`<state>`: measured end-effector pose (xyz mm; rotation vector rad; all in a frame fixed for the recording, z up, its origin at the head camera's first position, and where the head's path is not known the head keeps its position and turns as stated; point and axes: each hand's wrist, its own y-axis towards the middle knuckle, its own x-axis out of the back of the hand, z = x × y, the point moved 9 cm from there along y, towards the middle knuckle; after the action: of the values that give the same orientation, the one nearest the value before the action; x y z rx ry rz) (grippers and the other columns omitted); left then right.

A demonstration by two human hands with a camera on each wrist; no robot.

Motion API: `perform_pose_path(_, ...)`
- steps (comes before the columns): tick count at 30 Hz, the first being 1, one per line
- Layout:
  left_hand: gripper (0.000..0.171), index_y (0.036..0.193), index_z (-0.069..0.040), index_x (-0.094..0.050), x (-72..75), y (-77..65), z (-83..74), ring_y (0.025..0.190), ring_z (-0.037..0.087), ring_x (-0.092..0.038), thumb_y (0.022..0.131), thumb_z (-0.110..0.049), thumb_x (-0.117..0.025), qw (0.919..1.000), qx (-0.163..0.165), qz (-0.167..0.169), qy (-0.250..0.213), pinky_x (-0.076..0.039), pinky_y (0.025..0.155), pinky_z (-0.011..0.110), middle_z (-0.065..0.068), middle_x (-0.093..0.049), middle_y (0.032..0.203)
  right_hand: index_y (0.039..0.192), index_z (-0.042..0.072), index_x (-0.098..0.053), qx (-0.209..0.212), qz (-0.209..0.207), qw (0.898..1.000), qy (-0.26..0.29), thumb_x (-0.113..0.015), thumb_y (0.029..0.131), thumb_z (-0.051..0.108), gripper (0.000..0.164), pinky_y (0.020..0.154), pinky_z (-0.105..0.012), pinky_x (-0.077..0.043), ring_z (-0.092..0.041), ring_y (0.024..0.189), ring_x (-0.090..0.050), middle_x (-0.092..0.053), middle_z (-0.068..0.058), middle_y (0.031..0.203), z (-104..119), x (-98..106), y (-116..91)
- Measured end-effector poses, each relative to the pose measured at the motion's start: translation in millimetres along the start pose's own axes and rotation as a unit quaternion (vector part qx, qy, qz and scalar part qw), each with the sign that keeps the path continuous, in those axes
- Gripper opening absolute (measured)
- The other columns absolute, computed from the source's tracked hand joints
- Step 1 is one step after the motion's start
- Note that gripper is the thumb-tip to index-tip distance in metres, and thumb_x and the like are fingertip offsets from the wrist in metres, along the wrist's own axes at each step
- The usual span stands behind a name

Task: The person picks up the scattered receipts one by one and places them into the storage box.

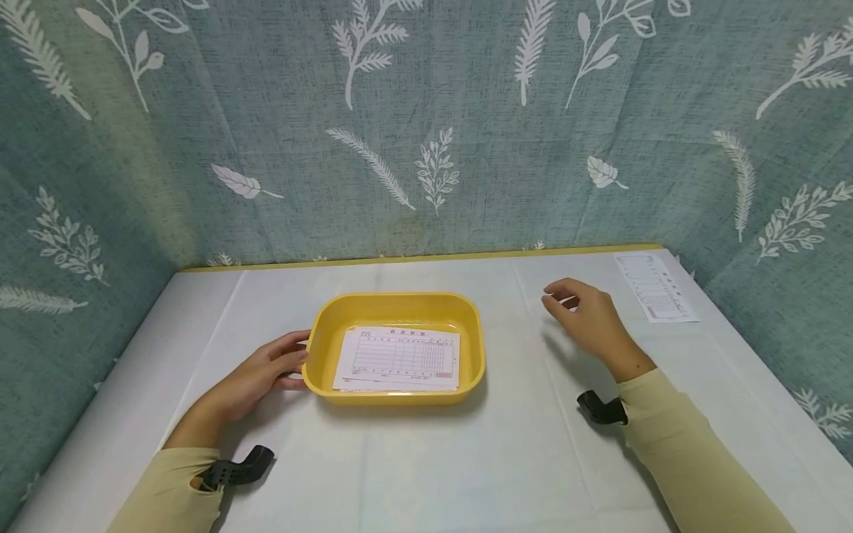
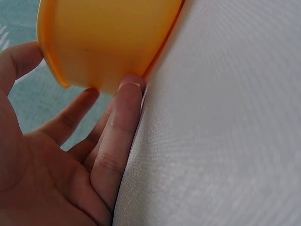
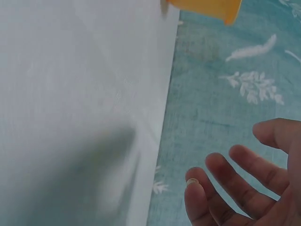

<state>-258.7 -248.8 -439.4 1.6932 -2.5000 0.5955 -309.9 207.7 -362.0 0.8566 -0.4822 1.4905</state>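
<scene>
A yellow plastic tray (image 1: 393, 397) holds a small stack of printed paper forms (image 1: 403, 360) with ruled tables. At the tray's left end, my left hand (image 1: 256, 374) touches it with extended fingers. In the left wrist view, the thumb (image 2: 28, 61) meets the rim and the other fingertips (image 2: 129, 94) lie against the outer wall, low by the cloth. To the right of the tray, my right hand (image 1: 589, 318) hovers over the table, fingers loosely bent and holding nothing. The right wrist view shows those fingers (image 3: 244, 183) spread apart from the thumb.
A single printed slip (image 1: 656, 287) lies at the table's back right. White cloth covers the table (image 1: 426, 466). Behind it hangs a teal leaf-patterned curtain (image 1: 280, 133), with a yellow strip (image 1: 426, 257) along the back edge. Each wrist wears a black camera mount (image 1: 240, 468).
</scene>
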Motion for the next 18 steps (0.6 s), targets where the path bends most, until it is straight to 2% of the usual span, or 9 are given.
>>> perform_pose_path(7, 0.065, 0.157, -0.005, -0.026, -1.5, 2.1, 3.0, 0.106, 0.006, -0.063, 0.104, -0.035, -0.051, 1.0, 0.008, -0.002, 0.001, -0.059, 0.087, 0.024, 0.029, -0.038, 0.151, 0.124, 0.004, -0.065, -0.026, 0.012, 1.0, -0.01, -0.057, 0.102, 0.032, 0.036, 0.085, -0.05, -0.053, -0.036, 0.103, -0.065, -0.069, -0.019, 0.113, -14, 2, 1)
perform_pose_path(18, 0.065, 0.157, -0.004, -0.025, 1.0, -0.5, 3.2, 0.103, 0.002, -0.063, 0.105, -0.033, -0.05, 1.0, 0.003, -0.005, 0.001, -0.058, 0.086, 0.022, 0.03, -0.038, 0.151, 0.126, 0.004, -0.064, -0.048, 0.021, 0.999, -0.015, -0.055, 0.102, 0.032, 0.037, 0.087, -0.051, -0.052, -0.037, 0.107, -0.063, -0.068, -0.02, 0.118, -28, 5, 4)
